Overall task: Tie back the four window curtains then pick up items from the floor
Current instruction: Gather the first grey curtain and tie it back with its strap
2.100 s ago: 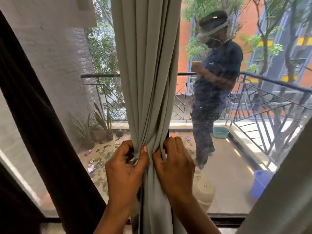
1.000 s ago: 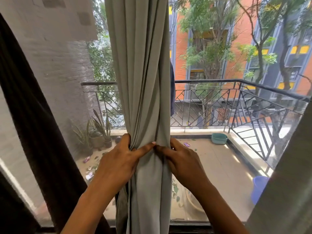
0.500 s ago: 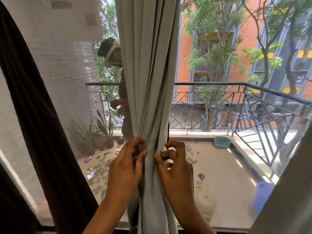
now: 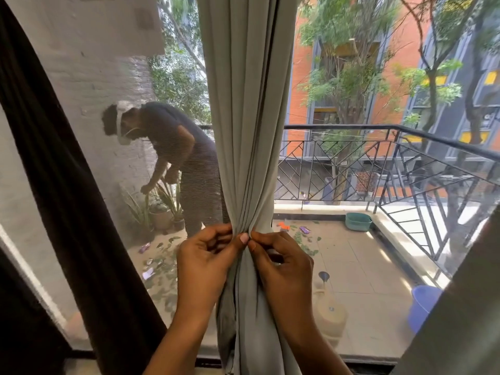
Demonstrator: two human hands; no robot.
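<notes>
Grey curtain (image 4: 244, 117), one, left hand (image 4: 205, 262) and right hand (image 4: 285, 269) both pinching it

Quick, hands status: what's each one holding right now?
Left hand: pinching the gathered grey curtain.
Right hand: pinching the same curtain, right beside the left.

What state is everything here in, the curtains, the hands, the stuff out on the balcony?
Grey curtain: gathered into a tight bunch, no tie visible.
Left hand: pinches the gather.
Right hand: pinches the gather.
Dark curtain: hangs swept to the left.
Teal basin: upright on the balcony floor.
Watering can: upright.
Blue bucket: upright, partly hidden.
</notes>
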